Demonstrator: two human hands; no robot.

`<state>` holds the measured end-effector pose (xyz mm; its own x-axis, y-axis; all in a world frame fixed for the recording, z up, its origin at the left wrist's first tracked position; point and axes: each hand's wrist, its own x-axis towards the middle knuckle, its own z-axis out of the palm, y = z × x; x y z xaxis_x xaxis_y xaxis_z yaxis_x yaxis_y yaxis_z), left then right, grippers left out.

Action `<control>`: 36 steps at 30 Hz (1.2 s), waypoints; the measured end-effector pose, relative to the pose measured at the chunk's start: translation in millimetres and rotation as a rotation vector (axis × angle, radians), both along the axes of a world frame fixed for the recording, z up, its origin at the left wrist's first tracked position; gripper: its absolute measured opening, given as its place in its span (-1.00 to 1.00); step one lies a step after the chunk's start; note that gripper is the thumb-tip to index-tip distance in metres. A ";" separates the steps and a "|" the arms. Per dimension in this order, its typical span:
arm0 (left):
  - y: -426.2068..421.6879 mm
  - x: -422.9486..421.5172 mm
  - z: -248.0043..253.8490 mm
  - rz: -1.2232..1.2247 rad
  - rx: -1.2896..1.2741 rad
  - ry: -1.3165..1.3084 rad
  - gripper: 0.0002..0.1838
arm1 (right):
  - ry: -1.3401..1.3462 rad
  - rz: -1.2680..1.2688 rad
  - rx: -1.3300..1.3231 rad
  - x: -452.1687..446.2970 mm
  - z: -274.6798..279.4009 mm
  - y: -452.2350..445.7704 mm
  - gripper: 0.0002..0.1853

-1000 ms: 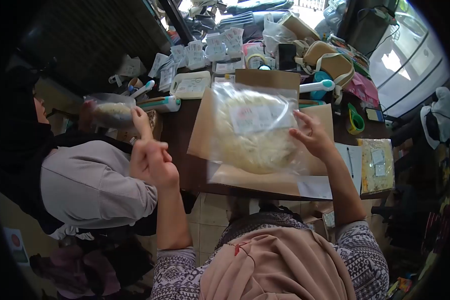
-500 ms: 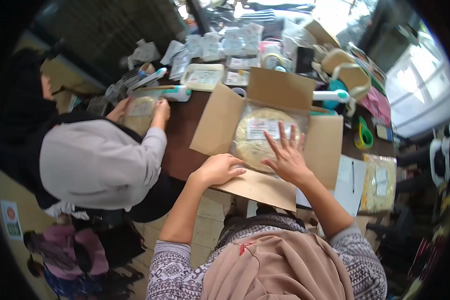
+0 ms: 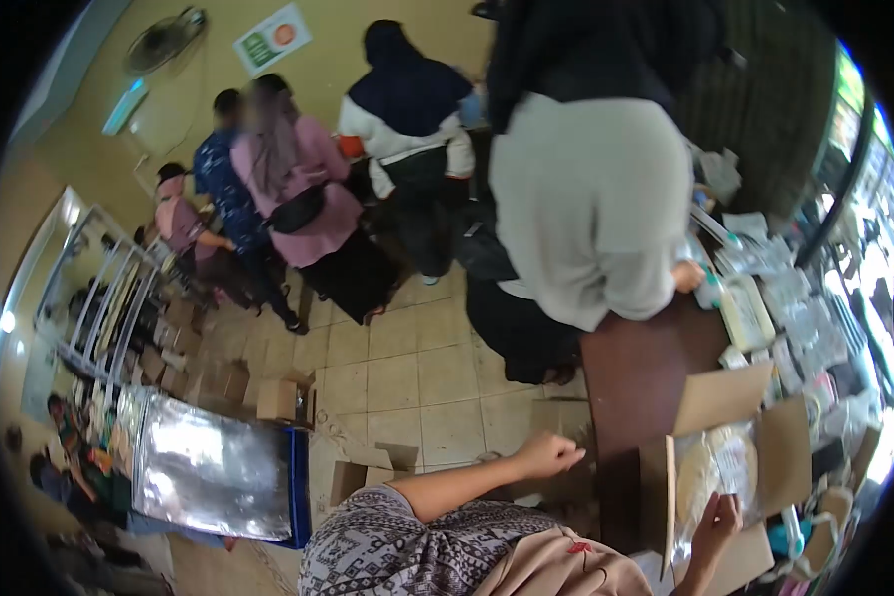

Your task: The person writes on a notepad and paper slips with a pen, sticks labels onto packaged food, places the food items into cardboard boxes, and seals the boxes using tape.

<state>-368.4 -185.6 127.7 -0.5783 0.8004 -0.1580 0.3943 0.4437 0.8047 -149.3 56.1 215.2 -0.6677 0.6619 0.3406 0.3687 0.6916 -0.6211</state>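
Observation:
On the right, a cardboard box [image 3: 783, 452] stands on the brown table with its flaps spread. Inside it lies a round, pale, flat food pack [image 3: 703, 479] in clear plastic with a white printed label. My right hand [image 3: 717, 521] is over the pack's near side, fingers curled together; whether they hold the plastic is hidden. My left hand [image 3: 554, 454] is held out left of the table edge, above the floor, its fingers curled into a loose fist with nothing visible in it.
A co-worker in a grey top [image 3: 591, 199] stands at the table's far end. Packets and a white tray [image 3: 747, 313] line its right side. Several people stand by the far wall. Open cartons [image 3: 286, 399] and a silver-topped case [image 3: 214, 477] sit on the floor at left.
The view has swung left, bringing the room and floor in. My left hand has come off the box flap and curled up. My right hand, spread flat on the pack before, now has its fingers drawn together.

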 end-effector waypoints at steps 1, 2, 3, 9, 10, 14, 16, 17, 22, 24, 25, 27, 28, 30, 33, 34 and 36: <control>-16.7 4.3 -10.1 -0.041 -0.065 0.057 -0.62 | -0.041 0.023 0.017 -5.0 3.9 -4.8 -0.73; -33.6 5.2 -27.4 -0.087 -0.132 0.106 -0.64 | -0.089 0.039 0.035 -9.9 5.5 -10.8 -0.71; -49.1 3.9 -43.9 -0.119 -0.221 0.127 -0.63 | -0.183 0.077 0.046 -11.4 2.5 -11.9 -0.77; -207.1 -22.1 -223.4 0.013 -0.661 -0.166 -0.61 | -0.712 0.174 -0.228 -42.5 -21.4 -26.2 -0.58; -244.2 -23.9 -224.3 0.096 -0.750 -0.161 -0.60 | -0.801 0.129 -0.263 -45.0 -40.6 -19.2 -0.30; -372.3 -28.0 -247.4 0.522 -0.880 -0.356 -0.57 | -0.777 0.065 -0.129 -70.0 -53.1 -21.7 -0.48; -410.5 -25.5 -236.6 0.663 -0.838 -0.336 -0.55 | -0.688 0.072 -0.067 -101.0 -33.3 -47.6 -0.49; -425.9 -26.5 -232.9 0.783 -0.807 -0.301 -0.54 | -0.651 0.088 -0.046 -116.3 -26.7 -60.6 -0.50; -460.1 -11.4 -254.9 0.920 -0.714 -0.393 -0.50 | -0.544 0.223 -0.010 -189.3 -21.6 -114.8 -0.52; -451.9 -0.1 -261.3 0.835 -0.665 -0.483 -0.51 | -0.537 0.280 -0.008 -216.2 -24.7 -134.9 -0.53; -448.1 2.6 -259.1 0.717 -0.670 -0.463 -0.51 | -0.534 0.305 -0.010 -229.3 -26.3 -143.1 -0.53; -436.1 8.7 -243.9 0.628 -0.666 -0.448 -0.51 | -0.543 0.354 -0.001 -250.2 -30.5 -155.9 -0.54; -432.0 10.4 -240.9 0.521 -0.661 -0.419 -0.51 | -0.547 0.369 0.002 -258.4 -32.4 -161.2 -0.55; -433.3 11.0 -238.9 0.417 -0.657 -0.394 -0.51 | -0.558 0.386 0.005 -270.0 -34.5 -168.4 -0.56; -447.7 3.8 -245.1 0.463 -0.657 -0.418 -0.50 | -0.563 0.384 0.009 -278.1 -35.1 -170.6 -0.57; -457.0 4.9 -255.9 0.457 -0.653 -0.420 -0.50 | -0.561 0.372 0.008 -277.1 -34.7 -169.0 -0.57; -470.5 7.9 -269.4 0.709 -0.509 -0.201 -0.58 | -0.556 0.342 0.011 -271.8 -31.8 -164.6 -0.58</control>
<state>-360.4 -656.1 -141.7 -0.8333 0.0710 -0.5482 -0.2354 0.8517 0.4682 -421.1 -108.5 183.3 -0.9185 0.3796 -0.1106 0.3912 0.8318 -0.3937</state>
